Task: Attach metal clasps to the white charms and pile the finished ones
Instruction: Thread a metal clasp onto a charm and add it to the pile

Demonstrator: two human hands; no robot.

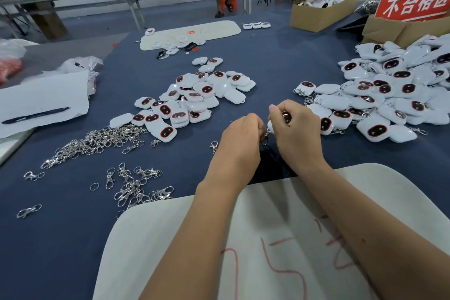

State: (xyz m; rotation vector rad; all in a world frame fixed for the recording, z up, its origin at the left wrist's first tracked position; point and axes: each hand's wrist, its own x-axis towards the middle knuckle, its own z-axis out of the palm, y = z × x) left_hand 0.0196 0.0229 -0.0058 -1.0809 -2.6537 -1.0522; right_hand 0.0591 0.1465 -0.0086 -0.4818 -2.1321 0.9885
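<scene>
My right hand (295, 126) grips a white charm (270, 126), mostly hidden in the fist, with its dark oval face peeking out at the top. My left hand (243, 139) pinches a metal clasp (265, 138) right at the charm's lower edge; the two hands touch. A pile of charms without clasps (192, 100) lies ahead at centre. A larger heap of charms with clasps (389, 95) spreads at the right. Loose silver clasps (97, 141) lie at the left, more of them (138, 187) nearer me.
A white foam mat (267, 238) with red writing lies under my forearms on the blue cloth. One stray clasp (214, 146) sits by my left wrist. A pen on paper (36, 115) is at the left, cardboard boxes (321, 11) and a red sign (414, 1) at the back right.
</scene>
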